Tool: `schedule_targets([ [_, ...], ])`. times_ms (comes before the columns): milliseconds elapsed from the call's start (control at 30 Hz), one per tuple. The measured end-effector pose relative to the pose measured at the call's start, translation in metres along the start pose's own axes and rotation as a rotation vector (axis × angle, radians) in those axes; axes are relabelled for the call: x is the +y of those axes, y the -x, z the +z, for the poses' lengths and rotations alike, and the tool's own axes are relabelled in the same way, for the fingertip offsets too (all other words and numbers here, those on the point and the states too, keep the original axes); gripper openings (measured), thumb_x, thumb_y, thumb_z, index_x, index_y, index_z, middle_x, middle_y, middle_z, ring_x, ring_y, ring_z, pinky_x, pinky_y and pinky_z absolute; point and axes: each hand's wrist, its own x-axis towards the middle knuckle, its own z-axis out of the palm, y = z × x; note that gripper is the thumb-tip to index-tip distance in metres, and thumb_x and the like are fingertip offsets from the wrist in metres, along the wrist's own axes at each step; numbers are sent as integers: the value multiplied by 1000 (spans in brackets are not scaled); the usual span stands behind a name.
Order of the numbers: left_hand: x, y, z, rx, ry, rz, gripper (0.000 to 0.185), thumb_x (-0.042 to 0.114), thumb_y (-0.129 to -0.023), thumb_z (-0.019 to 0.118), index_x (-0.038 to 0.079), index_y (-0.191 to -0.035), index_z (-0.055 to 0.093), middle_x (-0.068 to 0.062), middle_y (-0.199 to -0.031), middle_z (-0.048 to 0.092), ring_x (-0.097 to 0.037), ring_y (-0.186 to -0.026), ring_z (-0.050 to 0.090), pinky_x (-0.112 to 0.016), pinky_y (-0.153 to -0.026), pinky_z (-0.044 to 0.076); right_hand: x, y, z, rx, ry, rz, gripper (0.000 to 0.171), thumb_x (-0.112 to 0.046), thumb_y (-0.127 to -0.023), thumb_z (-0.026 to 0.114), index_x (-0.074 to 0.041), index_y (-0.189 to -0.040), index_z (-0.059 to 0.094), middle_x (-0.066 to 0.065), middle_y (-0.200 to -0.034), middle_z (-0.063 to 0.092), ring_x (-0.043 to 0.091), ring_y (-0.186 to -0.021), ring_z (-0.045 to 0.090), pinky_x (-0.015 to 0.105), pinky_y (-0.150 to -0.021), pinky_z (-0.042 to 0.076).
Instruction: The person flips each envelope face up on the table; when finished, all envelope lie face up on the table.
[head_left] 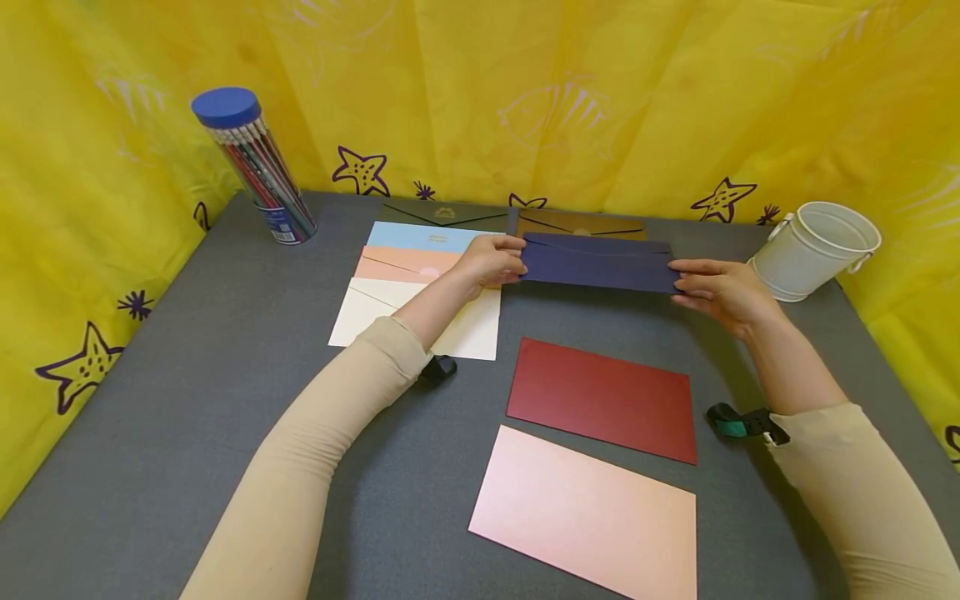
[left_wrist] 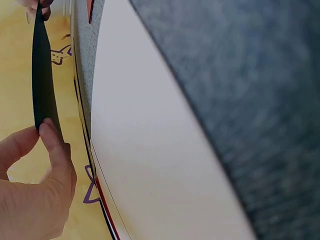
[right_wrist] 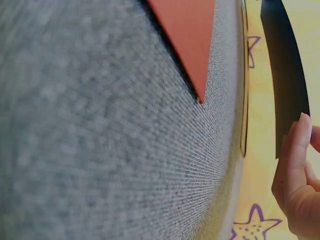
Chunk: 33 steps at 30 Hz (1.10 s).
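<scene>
A navy blue envelope (head_left: 596,263) is held up by its two short ends above the table. My left hand (head_left: 491,260) pinches its left end, and my right hand (head_left: 723,292) pinches the right end. Both wrist views show the envelope nearly edge-on, with thumb and fingers on opposite faces. Behind it, a brown envelope (head_left: 577,223) lies partly covered in the head view. To the left, dark green (head_left: 480,217), light blue (head_left: 408,237), peach (head_left: 390,265) and cream envelopes (head_left: 472,329) overlap in a column under my left forearm.
A dark red envelope (head_left: 600,400) and a pale pink envelope (head_left: 585,508) lie nearer on the grey table (head_left: 187,375). A blue-lidded tub of pencils (head_left: 258,167) stands back left. At back right is a white metal bucket (head_left: 810,250). Yellow patterned cloth (head_left: 465,100) borders the table.
</scene>
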Motion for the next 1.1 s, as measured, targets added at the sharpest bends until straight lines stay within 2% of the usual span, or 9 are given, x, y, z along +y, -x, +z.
schedule_targets([
  [133, 2, -2, -1, -2, -55, 18, 57, -6, -89, 64, -2, -143, 47, -20, -144, 53, -31, -126, 61, -36, -103, 54, 1, -4, 1, 18, 33, 21, 31, 3, -95, 57, -11, -122, 56, -5, -110, 54, 7, -82, 66, 20, -76, 60],
  [233, 3, -4, 0, 16, -97, 14, 51, -4, -90, 64, -5, -139, 50, -22, -141, 54, -32, -125, 61, -34, -102, 54, -1, -8, 2, 37, 67, 59, 56, 1, -95, 59, -5, -145, 36, -2, -117, 45, 5, -84, 66, 19, -77, 60],
  [333, 3, -6, 1, 38, -104, 0, 46, -5, -89, 64, -7, -134, 54, -22, -139, 55, -32, -123, 63, -33, -101, 54, -3, -13, 3, 57, 121, 87, 74, -3, -95, 61, 0, -156, 19, -1, -122, 42, 2, -86, 66, 18, -79, 59],
  [467, 3, -9, 2, 51, -110, -14, 45, -7, -88, 64, -8, -132, 56, -23, -138, 56, -32, -122, 64, -33, -101, 54, -4, -18, 4, 76, 206, 98, 76, -7, -96, 62, 4, -156, 17, -1, -125, 44, -1, -86, 66, 17, -80, 59],
  [700, 1, -12, 2, 62, -192, -26, 47, -6, -86, 63, -6, -133, 56, -22, -136, 59, -29, -119, 66, -31, -100, 55, -4, -26, 5, 49, 235, 101, 72, -2, -97, 57, 10, -154, 15, 4, -125, 44, 0, -80, 68, 17, -76, 59],
  [800, 1, -12, 2, 62, -214, -24, 47, -6, -86, 64, -6, -133, 56, -21, -135, 59, -24, -107, 68, -25, -91, 58, -3, -30, 4, 39, 288, 108, 70, -1, -98, 54, 11, -153, 14, -1, -115, 50, -1, -78, 68, 16, -76, 59],
  [933, 0, -13, 3, 55, -221, -24, 49, -6, -86, 65, -7, -134, 55, -20, -137, 56, -13, -87, 61, -13, -71, 54, -2, -34, 4, 28, 374, 114, 67, -1, -99, 51, 13, -153, 14, -8, -102, 54, -4, -78, 67, 14, -76, 58],
  [1000, 0, -13, 4, 51, -230, -24, 50, -4, -86, 65, -7, -135, 54, -20, -139, 55, -9, -82, 58, -10, -66, 50, -1, -34, 5, 32, 410, 116, 67, -1, -98, 53, 13, -152, 15, -4, -106, 53, -5, -77, 66, 13, -77, 57],
  [1100, 0, -12, 4, 45, -253, -24, 51, -1, -87, 64, -6, -137, 53, -18, -142, 53, -6, -77, 56, -9, -63, 48, -1, -34, 8, 37, 457, 125, 67, -1, -98, 53, 13, -152, 17, 10, -124, 47, -8, -78, 64, 13, -78, 57],
])
